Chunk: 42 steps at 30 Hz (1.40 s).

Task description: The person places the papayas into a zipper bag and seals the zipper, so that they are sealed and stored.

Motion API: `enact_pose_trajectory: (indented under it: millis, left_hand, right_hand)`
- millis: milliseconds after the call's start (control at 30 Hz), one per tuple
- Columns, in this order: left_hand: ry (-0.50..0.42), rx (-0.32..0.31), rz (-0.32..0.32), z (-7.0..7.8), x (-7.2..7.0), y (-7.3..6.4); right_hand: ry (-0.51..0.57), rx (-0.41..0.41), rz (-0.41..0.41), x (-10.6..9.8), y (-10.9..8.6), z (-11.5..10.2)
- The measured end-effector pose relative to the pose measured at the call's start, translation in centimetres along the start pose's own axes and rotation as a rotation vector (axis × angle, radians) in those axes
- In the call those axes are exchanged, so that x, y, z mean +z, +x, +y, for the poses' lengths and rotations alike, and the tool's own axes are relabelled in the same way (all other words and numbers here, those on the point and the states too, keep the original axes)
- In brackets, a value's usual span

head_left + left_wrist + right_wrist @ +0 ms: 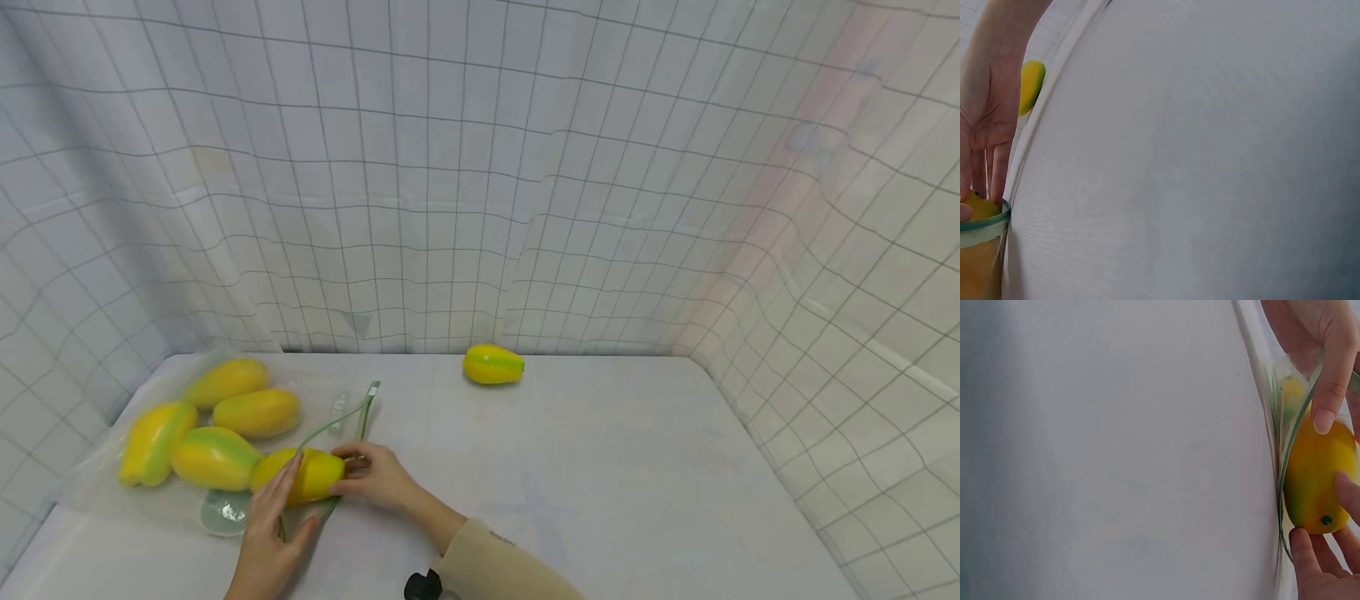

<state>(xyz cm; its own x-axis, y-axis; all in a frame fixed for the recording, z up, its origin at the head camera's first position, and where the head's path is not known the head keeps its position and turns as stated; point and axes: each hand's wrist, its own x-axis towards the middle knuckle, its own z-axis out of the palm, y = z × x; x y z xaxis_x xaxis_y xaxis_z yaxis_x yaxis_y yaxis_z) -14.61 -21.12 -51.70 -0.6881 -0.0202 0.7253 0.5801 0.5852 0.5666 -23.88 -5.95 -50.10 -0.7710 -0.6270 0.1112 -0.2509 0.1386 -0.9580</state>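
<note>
A clear zip bag (105, 479) with a green rim lies at the table's left and holds several yellow-green mangoes (213, 457). One mango (311, 473) (1316, 481) sits halfway in the bag's mouth. My right hand (375, 477) (1319, 565) grips its blunt end with the fingertips. My left hand (272, 525) (985, 125) reaches over this mango, and its fingers (1330, 394) hold up the bag's upper rim (1285, 456) (985, 222). One more mango (492, 364) (1031, 84) lies alone at the back of the table.
The white table (600, 467) is closed in by a checked white cloth that hangs behind and on both sides. A round pale mark (223, 510) shows through the bag near its front edge. A small dark object (424, 586) sits at my right sleeve.
</note>
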Motion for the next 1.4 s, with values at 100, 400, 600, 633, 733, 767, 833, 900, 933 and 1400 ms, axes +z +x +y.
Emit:
enact_pose_trajectory:
  millis: [100, 400, 600, 633, 733, 767, 833, 900, 933, 1400]
  left_hand:
    - [-0.003, 0.005, 0.009, -0.1, 0.1, -0.1]
    - [-0.011, -0.006, 0.006, -0.3, 0.1, -0.1]
    - [-0.002, -0.007, 0.005, -0.4, 0.1, -0.3]
    - [-0.004, -0.007, 0.005, -0.5, 0.1, -0.3]
    - [-0.011, 0.000, 0.007, -0.6, 0.1, -0.3]
    - [-0.012, 0.003, 0.009, -0.6, 0.2, -0.3]
    - [-0.014, 0.003, 0.008, -0.6, 0.2, -0.3]
    - [-0.007, -0.003, 0.004, -0.6, 0.2, -0.3]
    - [0.000, -0.007, 0.002, -0.5, 0.2, -0.3]
    - [0.027, -0.026, -0.005, -0.1, 0.2, -0.2]
  right_hand:
    - [0.020, 0.004, 0.021, 0.4, 0.1, 0.0]
    - [0.046, 0.053, 0.062, 1.3, 0.5, -0.2]
    - [0.032, 0.061, 0.064, 1.6, 0.6, -0.2]
    - [0.025, 0.056, 0.063, 1.7, 0.6, -0.3]
    - [0.004, 0.052, 0.060, 1.8, 0.7, -0.3]
    - [0.002, 0.055, 0.060, 1.8, 0.7, -0.4]
    - [0.003, 0.064, 0.054, 1.8, 0.7, -0.4]
    - [0.009, 0.073, 0.047, 1.7, 0.7, -0.6]
    - [0.016, 0.076, 0.042, 1.6, 0.7, -0.6]
    - [0.065, 0.003, 0.055, -3.2, -0.4, -0.8]
